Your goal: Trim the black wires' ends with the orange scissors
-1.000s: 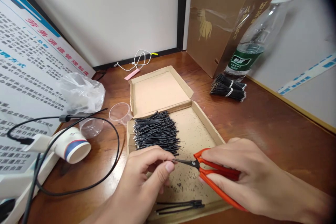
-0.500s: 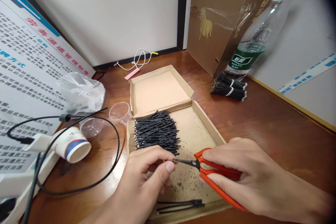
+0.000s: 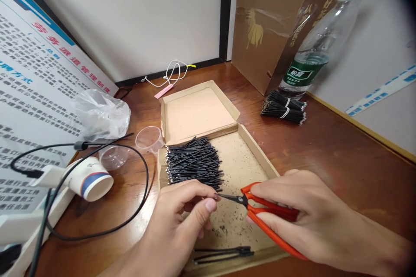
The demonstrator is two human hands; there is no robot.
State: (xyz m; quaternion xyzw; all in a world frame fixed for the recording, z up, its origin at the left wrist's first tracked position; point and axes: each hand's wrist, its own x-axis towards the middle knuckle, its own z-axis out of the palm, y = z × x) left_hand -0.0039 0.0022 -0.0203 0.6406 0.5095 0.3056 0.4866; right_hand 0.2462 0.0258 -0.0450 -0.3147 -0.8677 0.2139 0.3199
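Note:
My left hand (image 3: 185, 220) is closed in a pinch, thumb against forefinger, on a black wire; only its tiny end peeks out and the rest is hidden by my fingers. In my right hand (image 3: 312, 216) are orange-handled scissors (image 3: 273, 210), gripped by the loops. Their dark, narrow blades point left, with the tips at my left fingertips beside the wire end. Both hands are over an open cardboard box (image 3: 256, 151). A thick pile of short black wires (image 3: 195, 160) lies in its left part, and several separate black wires (image 3: 224, 254) lie along the near edge.
Small dark scraps (image 3: 224, 229) litter the box floor. Rubber-banded wire bundles (image 3: 282, 108) sit by a water bottle (image 3: 305, 65) at the right. Leftward are a paper cup (image 3: 94, 179), clear plastic cups (image 3: 147, 138), a plastic bag (image 3: 104, 114) and a looped black cable (image 3: 146, 181).
The scissor tips have shifted slightly up at my left fingertips, and the wire end shows more plainly below them. Both hands otherwise stay in place.

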